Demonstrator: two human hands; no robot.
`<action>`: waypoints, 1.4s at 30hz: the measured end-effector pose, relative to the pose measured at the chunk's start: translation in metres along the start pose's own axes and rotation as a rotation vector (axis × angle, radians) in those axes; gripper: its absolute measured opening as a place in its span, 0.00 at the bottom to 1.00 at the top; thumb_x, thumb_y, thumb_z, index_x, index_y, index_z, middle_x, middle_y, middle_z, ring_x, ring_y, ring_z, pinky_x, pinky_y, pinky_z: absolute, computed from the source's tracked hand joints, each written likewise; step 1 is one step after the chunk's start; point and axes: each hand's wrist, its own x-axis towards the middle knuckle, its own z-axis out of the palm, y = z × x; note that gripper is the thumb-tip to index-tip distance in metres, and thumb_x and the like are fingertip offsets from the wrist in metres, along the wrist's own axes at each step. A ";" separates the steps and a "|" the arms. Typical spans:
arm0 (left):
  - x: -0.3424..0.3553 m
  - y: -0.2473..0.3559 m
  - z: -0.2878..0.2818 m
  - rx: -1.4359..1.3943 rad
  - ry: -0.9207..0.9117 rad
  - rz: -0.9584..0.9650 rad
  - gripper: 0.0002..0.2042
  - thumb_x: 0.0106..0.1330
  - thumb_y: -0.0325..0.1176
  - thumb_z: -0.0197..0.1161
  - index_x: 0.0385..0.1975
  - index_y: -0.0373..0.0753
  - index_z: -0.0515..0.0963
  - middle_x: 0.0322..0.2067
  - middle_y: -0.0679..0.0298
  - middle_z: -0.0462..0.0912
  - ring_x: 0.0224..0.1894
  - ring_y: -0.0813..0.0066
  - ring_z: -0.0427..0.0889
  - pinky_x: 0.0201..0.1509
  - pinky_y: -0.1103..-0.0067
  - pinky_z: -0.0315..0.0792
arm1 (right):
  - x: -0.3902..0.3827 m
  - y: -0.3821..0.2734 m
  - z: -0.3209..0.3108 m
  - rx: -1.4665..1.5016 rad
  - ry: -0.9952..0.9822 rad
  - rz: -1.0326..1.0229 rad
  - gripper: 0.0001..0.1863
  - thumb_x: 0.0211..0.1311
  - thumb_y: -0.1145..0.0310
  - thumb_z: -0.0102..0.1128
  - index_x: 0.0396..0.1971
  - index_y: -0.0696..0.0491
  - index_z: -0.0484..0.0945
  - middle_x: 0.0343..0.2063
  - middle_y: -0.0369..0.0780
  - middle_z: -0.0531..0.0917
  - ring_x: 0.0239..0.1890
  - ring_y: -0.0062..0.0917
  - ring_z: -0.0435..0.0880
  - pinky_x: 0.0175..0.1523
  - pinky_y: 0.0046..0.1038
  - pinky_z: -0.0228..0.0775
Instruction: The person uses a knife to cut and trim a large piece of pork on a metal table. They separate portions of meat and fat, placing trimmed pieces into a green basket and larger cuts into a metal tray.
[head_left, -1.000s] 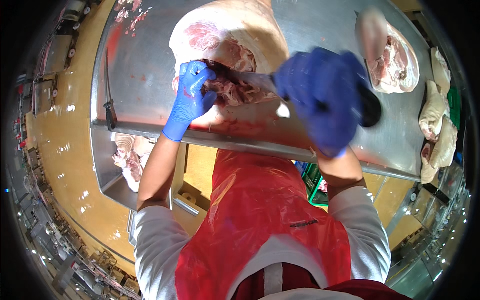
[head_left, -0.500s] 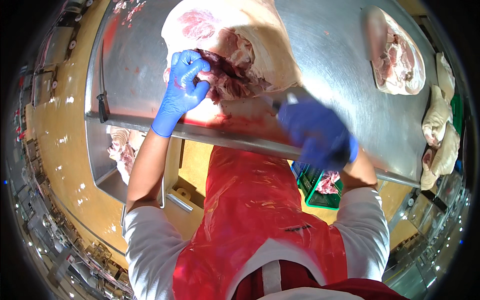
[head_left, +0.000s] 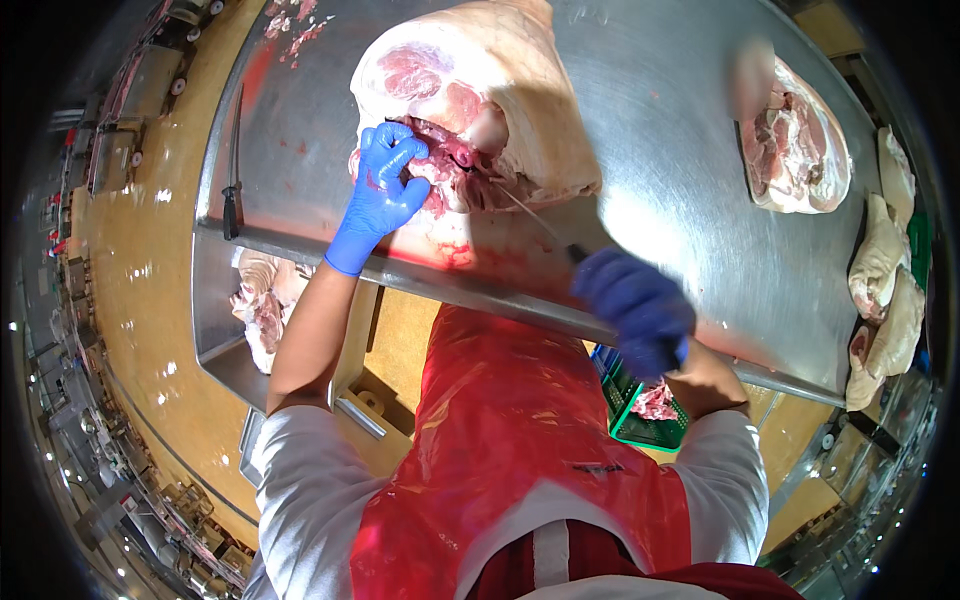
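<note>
A large pale cut of meat with skin and fat (head_left: pixel 540 110) lies on the steel table in front of me, its near side cut open and dark red inside. My left hand (head_left: pixel 388 180), in a blue glove, grips a flap of meat at the left of that opening, fingers curled tight. My right hand (head_left: pixel 637 305), also in a blue glove and slightly blurred, is closed round the dark handle of a knife (head_left: pixel 540 222). The thin blade points up and left, its tip at the lower right part of the opening.
A sharpening steel (head_left: pixel 233 170) lies at the table's left edge. Another meat cut (head_left: pixel 797 145) sits at the far right, beside several pale pieces (head_left: pixel 880 255). Below the front edge are a metal tub (head_left: pixel 215 340) with meat and a green crate (head_left: pixel 640 430) with scraps.
My right hand has drawn slightly down and right, and the knife blade now shows stretched toward the meat. My left hand keeps its grip. The whole view has shifted a little.
</note>
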 end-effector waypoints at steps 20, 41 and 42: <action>-0.006 -0.015 0.008 -0.230 0.087 0.051 0.18 0.39 0.26 0.65 0.36 0.42 0.80 0.40 0.56 0.75 0.44 0.53 0.72 0.49 0.62 0.68 | 0.071 0.108 0.084 -0.458 0.507 0.255 0.02 0.59 0.85 0.59 0.28 0.63 0.78 0.23 0.43 0.80 0.23 0.31 0.80 0.31 0.29 0.71; -0.010 -0.007 0.000 -0.040 0.045 0.035 0.19 0.39 0.21 0.64 0.36 0.42 0.80 0.39 0.58 0.75 0.44 0.54 0.72 0.48 0.63 0.69 | 0.024 0.023 0.035 -0.118 -0.399 0.025 0.12 0.46 0.78 0.64 0.17 0.49 0.69 0.18 0.36 0.68 0.21 0.34 0.72 0.32 0.38 0.66; -0.007 -0.003 -0.002 0.017 0.038 0.060 0.18 0.41 0.21 0.63 0.37 0.42 0.80 0.40 0.59 0.75 0.43 0.53 0.72 0.49 0.63 0.69 | 0.018 0.024 0.031 -0.119 -0.529 -0.011 0.11 0.46 0.77 0.65 0.17 0.49 0.70 0.17 0.35 0.68 0.21 0.34 0.71 0.32 0.37 0.65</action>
